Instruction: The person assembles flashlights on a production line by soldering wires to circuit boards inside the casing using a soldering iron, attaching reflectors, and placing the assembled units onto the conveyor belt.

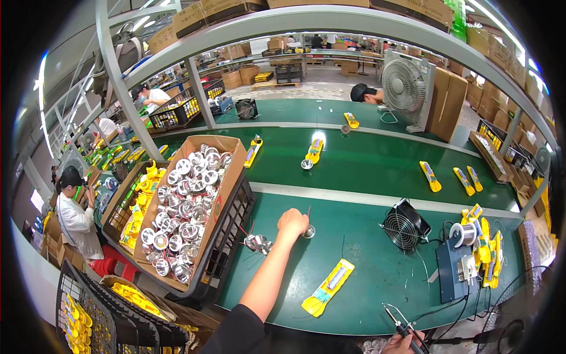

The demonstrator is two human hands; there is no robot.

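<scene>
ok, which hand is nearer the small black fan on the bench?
Right. The right hand sits at the lower edge holding a soldering iron, below the fan. The left hand is farther off, to the fan's left.

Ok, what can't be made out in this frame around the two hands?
- Left hand: seen from behind, so its fingers and whatever they grip by the small reflector are hidden.
- Right hand: cut off by the lower edge; only part shows, holding the soldering iron.
- Iron's tip: too thin to tell whether it touches anything.
- Clear parts at the lower edge: cut off and too small to identify.
</scene>
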